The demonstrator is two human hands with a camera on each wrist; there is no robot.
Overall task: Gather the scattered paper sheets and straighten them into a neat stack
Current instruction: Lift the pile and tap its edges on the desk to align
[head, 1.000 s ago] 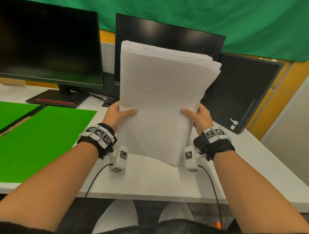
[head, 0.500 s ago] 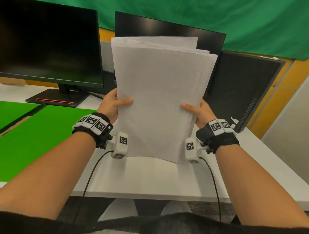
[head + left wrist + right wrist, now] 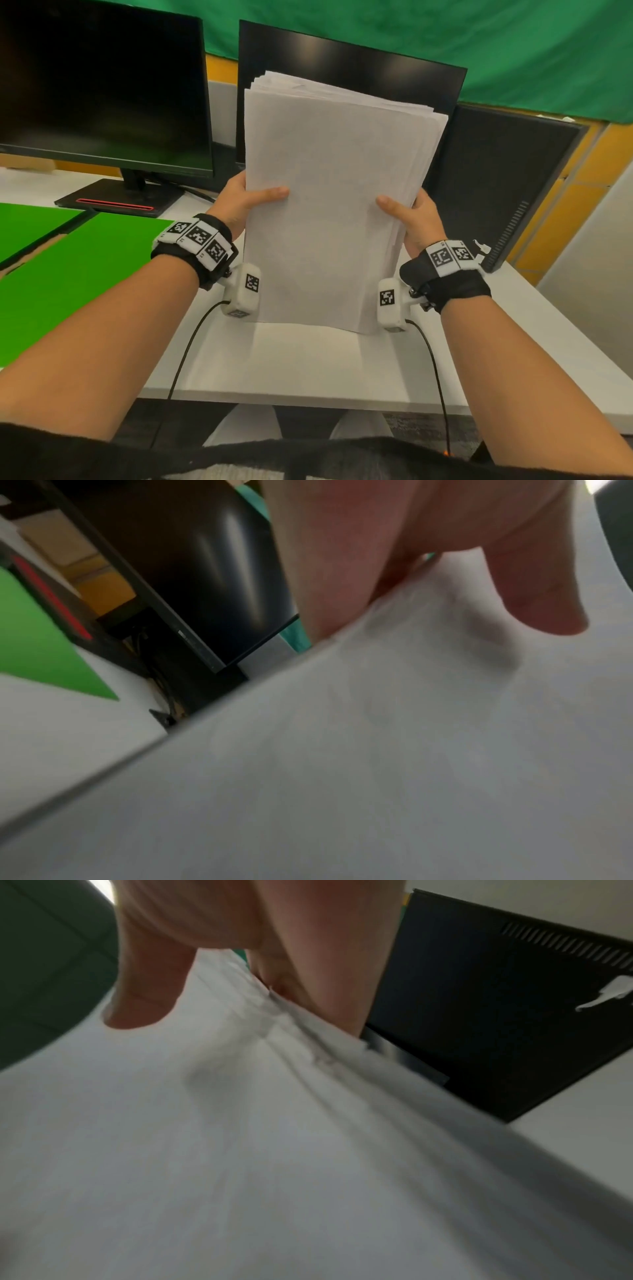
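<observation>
A thick stack of white paper sheets point(image 3: 329, 205) stands upright on its short bottom edge on the white desk point(image 3: 308, 363). My left hand point(image 3: 246, 202) grips its left edge, thumb on the front and fingers hidden behind. My right hand point(image 3: 407, 216) grips the right edge the same way. The top edges are uneven, with back sheets sticking up and to the left. In the left wrist view the paper point(image 3: 377, 750) fills the lower frame under my thumb point(image 3: 534, 593). The right wrist view shows the fanned sheet edges point(image 3: 301, 1047) beside my thumb point(image 3: 143, 993).
A large black monitor point(image 3: 102, 85) on its stand sits at the back left, a second monitor point(image 3: 342, 58) behind the stack, and a black computer case point(image 3: 496, 181) at the right. A green mat point(image 3: 68, 274) covers the left desk. The desk's front edge point(image 3: 308, 401) is near my body.
The stack dropped back down onto the desk after being lifted slightly. Its top edges have shifted; the back sheets now poke up at the left.
</observation>
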